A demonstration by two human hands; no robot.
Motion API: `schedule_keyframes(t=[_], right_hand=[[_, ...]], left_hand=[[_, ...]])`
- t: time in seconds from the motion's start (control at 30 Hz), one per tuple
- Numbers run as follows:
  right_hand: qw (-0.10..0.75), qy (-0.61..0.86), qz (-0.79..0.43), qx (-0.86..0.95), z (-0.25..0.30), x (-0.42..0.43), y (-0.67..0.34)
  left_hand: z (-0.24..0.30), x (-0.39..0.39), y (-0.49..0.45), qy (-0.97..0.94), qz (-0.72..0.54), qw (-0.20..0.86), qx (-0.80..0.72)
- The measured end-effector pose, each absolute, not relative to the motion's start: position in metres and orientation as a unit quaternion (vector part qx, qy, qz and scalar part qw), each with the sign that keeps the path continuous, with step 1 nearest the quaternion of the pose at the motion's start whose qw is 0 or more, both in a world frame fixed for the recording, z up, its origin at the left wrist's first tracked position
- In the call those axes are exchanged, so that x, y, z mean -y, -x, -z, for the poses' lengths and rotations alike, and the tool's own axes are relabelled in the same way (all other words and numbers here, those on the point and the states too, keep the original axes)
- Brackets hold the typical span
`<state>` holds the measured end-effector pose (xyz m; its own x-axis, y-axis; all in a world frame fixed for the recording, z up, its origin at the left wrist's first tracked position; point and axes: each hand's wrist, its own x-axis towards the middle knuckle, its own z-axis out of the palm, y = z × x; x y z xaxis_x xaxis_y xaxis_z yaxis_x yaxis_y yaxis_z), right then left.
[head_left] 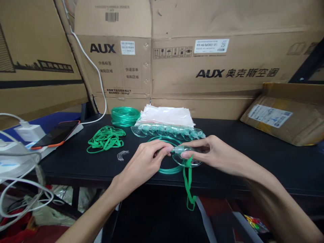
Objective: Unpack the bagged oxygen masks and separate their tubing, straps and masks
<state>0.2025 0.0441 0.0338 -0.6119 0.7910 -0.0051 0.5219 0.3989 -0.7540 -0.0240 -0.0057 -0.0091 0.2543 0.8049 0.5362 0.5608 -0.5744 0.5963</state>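
Note:
Over the front of the black table, my right hand grips a clear oxygen mask with a pale green connector. My left hand pinches the end of green tubing at that connector. Whether the tube is fully seated cannot be made out. The rest of the tubing lies coiled on the table beneath both hands. From the mask a green elastic strap hangs past the table edge. Just behind, several clear masks stand nested in a row.
White plastic bags lie behind the masks, beside a coil of green tubing. Left are a heap of green straps, small metal strips, a phone and white cables. A cardboard box sits at right.

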Motion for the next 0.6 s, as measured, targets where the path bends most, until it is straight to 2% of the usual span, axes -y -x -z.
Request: schedule_keyframes(t=[0.27,0.4,0.6], right_hand=[[0.168,0.361,-0.38,0.835,-0.036,-0.042,-0.2],[0.163,0.391,-0.358,0.832,-0.029,-0.042,-0.196],[0.252,0.365,-0.232,0.866,-0.026,-0.038,-0.189]], left_hand=[[0.015,0.005,0.023,-0.786,-0.431,0.074,-0.436],[0.02,0.002,0.024,-0.793,-0.416,0.055,-0.441],[0.016,0.003,0.026,-0.782,-0.405,0.088,-0.466]])
